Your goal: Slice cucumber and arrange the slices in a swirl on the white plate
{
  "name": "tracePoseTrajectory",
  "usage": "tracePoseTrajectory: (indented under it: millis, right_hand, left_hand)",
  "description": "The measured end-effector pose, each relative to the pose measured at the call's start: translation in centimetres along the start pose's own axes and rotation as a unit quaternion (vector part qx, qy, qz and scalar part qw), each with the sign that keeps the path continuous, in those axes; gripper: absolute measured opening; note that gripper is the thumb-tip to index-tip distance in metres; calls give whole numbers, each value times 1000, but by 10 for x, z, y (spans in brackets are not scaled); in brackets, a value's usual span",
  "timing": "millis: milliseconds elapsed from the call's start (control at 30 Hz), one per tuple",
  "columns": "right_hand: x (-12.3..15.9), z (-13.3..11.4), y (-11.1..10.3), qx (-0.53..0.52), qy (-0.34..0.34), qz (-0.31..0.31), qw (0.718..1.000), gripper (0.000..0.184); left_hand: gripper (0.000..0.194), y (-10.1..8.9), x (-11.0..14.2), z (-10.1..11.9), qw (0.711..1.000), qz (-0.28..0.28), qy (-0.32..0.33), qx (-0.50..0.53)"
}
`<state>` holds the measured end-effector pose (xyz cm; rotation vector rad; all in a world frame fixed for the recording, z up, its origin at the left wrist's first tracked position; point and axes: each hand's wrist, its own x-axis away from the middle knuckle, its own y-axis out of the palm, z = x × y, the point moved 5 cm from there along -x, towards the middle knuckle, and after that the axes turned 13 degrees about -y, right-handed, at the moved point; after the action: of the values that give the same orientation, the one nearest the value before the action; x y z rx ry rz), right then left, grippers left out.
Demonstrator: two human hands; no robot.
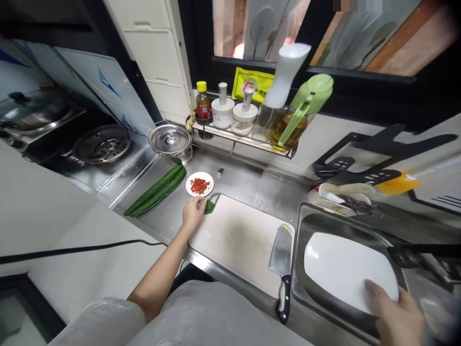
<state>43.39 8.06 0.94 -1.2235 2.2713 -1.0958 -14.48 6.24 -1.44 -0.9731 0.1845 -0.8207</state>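
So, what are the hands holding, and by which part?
The right hand holds the white plate by its near right edge. The left hand is at a cut green piece; whether it grips it cannot be told.

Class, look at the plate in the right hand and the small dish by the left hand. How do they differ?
Shape: the plate is a rounded oblong; the dish is round.
Size: the plate is clearly larger than the dish.
Place: the plate is held by the right hand over the sink, while the dish, bearing red pieces, sits on the metal counter.
Shared: both are white.
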Motion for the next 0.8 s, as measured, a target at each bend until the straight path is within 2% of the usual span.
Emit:
tracePoseTrajectory:
  millis: [67, 133, 267, 467, 600, 800]
  right_hand:
    - [-3, -1, 11, -75, 38, 31, 996, 68]
    - [-8, -13, 36, -164, 57, 35, 984, 73]
    - [-23, -58, 106, -288, 43, -20, 956, 68]
    - [-32, -115, 199, -343, 10, -72, 937, 53]
    - [-31, -130, 236, -358, 1, -85, 930, 46]
    - [-29, -136, 269, -355, -26, -101, 929, 40]
  left_hand:
    - [26, 2, -4, -4, 1000, 5, -15, -14]
    - [27, 7, -4, -8, 1000, -5, -18, -25]
    - [28, 17, 3, -14, 999, -27, -13, -39]
    - [28, 23, 11, -21, 999, -36, 0, -36]
    - [30, 23, 14, -28, 999, -41, 5, -13]
    - [34, 23, 18, -38, 999, -48, 6, 11]
